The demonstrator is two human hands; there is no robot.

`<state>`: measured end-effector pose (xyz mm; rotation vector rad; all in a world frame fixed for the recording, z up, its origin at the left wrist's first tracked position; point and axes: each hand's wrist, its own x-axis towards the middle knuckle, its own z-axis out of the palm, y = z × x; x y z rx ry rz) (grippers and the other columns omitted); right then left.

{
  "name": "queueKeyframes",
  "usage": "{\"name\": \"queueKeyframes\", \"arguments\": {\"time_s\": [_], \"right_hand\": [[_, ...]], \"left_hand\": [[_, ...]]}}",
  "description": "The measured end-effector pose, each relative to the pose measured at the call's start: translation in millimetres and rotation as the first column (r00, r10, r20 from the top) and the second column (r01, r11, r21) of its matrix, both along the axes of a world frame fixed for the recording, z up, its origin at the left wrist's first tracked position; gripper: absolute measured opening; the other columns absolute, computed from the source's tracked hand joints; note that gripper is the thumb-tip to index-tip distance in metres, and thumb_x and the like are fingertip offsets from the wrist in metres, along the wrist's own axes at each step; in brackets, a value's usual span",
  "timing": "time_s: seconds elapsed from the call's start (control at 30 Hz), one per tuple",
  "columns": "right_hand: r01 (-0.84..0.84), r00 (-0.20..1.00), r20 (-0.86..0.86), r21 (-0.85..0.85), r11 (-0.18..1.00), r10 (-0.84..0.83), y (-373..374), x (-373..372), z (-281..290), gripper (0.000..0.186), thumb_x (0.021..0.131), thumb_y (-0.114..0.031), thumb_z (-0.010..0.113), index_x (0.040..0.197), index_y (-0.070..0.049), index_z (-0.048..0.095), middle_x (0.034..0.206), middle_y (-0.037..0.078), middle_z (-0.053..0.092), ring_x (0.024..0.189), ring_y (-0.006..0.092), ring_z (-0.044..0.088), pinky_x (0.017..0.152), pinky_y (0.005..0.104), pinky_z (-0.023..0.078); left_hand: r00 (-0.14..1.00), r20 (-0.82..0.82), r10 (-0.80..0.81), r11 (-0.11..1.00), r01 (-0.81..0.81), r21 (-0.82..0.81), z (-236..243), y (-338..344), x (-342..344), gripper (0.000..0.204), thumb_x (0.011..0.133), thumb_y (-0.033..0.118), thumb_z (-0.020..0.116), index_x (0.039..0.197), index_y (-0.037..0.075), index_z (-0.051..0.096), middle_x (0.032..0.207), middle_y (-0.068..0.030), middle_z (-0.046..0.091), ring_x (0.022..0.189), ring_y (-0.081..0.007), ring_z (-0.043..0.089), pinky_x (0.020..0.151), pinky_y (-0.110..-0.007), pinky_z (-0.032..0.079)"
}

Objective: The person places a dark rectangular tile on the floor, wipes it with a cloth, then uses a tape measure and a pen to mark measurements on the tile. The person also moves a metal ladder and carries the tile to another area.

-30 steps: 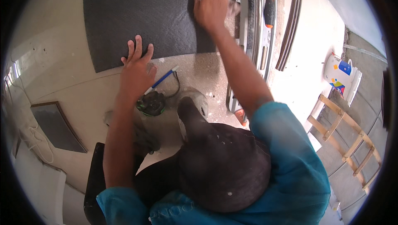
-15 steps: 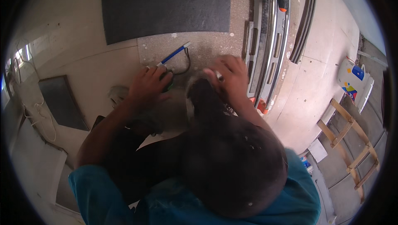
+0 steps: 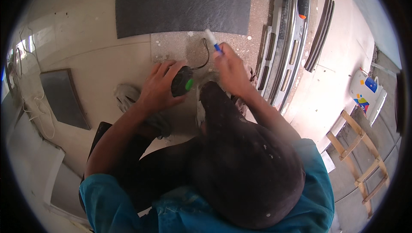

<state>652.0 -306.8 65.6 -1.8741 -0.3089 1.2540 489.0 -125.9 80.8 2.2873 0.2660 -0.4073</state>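
- Far left, a smaller dark panel [image 3: 64, 100] lies on the pale floor [image 3: 92, 68], beside a loose white cord [image 3: 40, 108], apparently parked out of the way.
- From my remote post I see the left hand [image 3: 158, 86] with its fingers curled around a black-and-green tape measure [image 3: 182, 80], held above the floor near the knee; the grip on its near side seems meant to leave the far side free. A dark strap [image 3: 208, 55] trails from it.
- Beyond both hands, a large dark grey tile [image 3: 182, 3] lies flat, likely so its near edge is within easy reach.
- At centre, the right hand [image 3: 231, 72] has its fingers closed on a blue-and-white marker pen [image 3: 213, 40], white end toward the tile's edge; I cannot tell whether it touches or is capped.
- Right of that, long metal rails [image 3: 288, 46] run alongside the tile, an orange-and-black handle [image 3: 303, 3] over them, presumably kept close by.
- Farther right: dark strips [image 3: 320, 33], a white bucket [image 3: 362, 87] and a wooden frame [image 3: 360, 140], well apart.
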Motion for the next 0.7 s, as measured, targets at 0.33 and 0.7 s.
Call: {"name": "queueKeyframes", "arguments": {"time_s": [0.33,0.7], "right_hand": [[-0.150,0.987,-0.027,0.207,0.967,0.158,-15,-6,8,0.072,0.066,-0.058,0.083,0.098,-0.005,0.046,0.102,0.014,0.062,0.094,0.0265,0.060,0.083,0.0380,0.047],[-0.255,0.967,0.017,0.034,0.966,0.254,-43,19,34,0.063,0.060,-0.041,0.089,0.096,-0.004,0.054,0.105,0.013,0.063,0.102,0.0264,0.061,0.091,0.0348,0.046]], "left_hand": [[0.884,-0.413,0.221,0.582,-0.459,-0.671,1,-6,35,0.094,0.073,0.021,0.083,0.144,0.006,0.023,0.134,-0.0159,0.045,0.121,-0.0295,0.051,0.097,-0.042,0.047],[0.785,-0.591,0.186,0.243,-0.620,-0.747,-14,-15,34,0.047,0.087,0.008,0.070,0.129,0.001,0.052,0.116,-0.0085,0.056,0.107,-0.0159,0.058,0.093,-0.031,0.048]]}}
